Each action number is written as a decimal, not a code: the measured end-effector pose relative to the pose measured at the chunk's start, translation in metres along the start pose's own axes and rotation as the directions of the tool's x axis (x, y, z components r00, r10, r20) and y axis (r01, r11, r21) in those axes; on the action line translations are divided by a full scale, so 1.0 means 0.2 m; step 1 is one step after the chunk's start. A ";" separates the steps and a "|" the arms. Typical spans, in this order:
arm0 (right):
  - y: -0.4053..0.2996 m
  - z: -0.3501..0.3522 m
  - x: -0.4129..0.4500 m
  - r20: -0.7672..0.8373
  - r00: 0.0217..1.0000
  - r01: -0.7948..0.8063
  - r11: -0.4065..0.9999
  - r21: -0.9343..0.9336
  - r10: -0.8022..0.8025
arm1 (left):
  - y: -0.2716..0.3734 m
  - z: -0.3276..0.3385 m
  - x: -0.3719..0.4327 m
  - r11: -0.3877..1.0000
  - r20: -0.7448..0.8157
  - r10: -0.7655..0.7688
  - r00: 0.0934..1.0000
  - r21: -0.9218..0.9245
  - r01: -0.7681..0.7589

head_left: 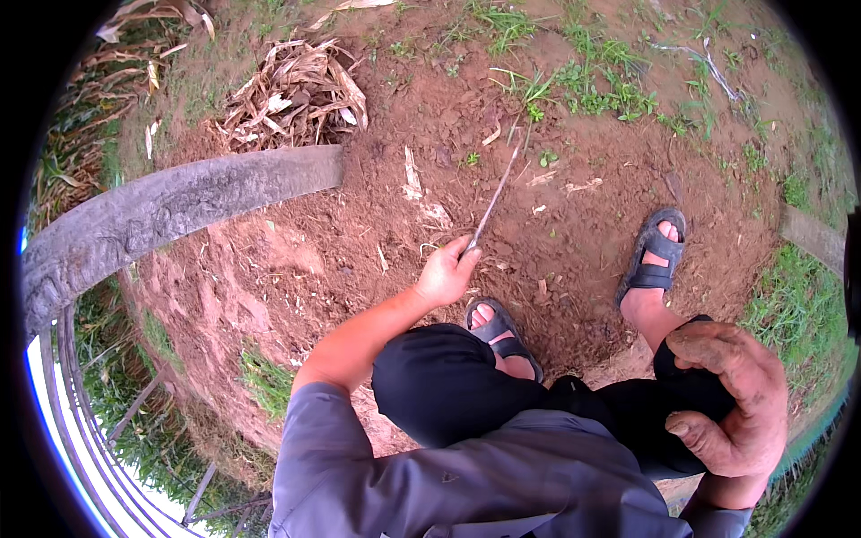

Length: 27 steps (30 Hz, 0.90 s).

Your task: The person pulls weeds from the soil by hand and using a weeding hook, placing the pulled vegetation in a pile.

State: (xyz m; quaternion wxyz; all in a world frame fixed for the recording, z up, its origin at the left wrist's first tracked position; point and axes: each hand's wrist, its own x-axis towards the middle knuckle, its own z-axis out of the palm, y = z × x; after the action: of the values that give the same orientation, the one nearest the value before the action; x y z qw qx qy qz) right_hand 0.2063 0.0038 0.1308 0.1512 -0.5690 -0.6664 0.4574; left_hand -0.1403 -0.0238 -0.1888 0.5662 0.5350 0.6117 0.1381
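A thin, long tool or stick is in my left hand, its fingers closed around the near end. The far end points up the view, close to a small grassy weed on the reddish-brown soil. What the thin thing is made of cannot be told. My right hand, soiled on the fingers, is raised near the camera at the lower right, over my right knee. Its fingers are curved and apart from the thumb, with nothing seen between them.
A rough grey post or beam reaches in from the left, beside a heap of dry husks and leaves. Another grey slab lies at right. My sandaled feet rest on the soil. Thin poles stand at lower left.
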 end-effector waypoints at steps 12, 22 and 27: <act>0.05 -0.05 0.02 -0.009 1.000 0.007 1.000 0.017 -0.007 | 0.09 -0.19 0.02 0.975 -0.114 0.027 0.993 0.220 -0.001; -0.02 -0.15 0.09 -0.048 0.997 0.057 0.994 0.092 -0.053 | 0.66 0.06 0.89 0.932 -0.231 0.184 0.955 0.351 -0.095; 0.14 -0.36 0.15 0.003 0.992 0.128 0.985 0.117 -0.129 | 0.53 0.31 0.97 0.984 -0.415 0.070 0.907 0.178 0.005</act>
State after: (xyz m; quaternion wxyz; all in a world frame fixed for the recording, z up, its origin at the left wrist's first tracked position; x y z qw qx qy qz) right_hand 0.2660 0.0594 0.1375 0.2098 -0.5126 -0.6749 0.4876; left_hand 0.0066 0.1477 -0.2318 0.3696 0.5506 0.7199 0.2049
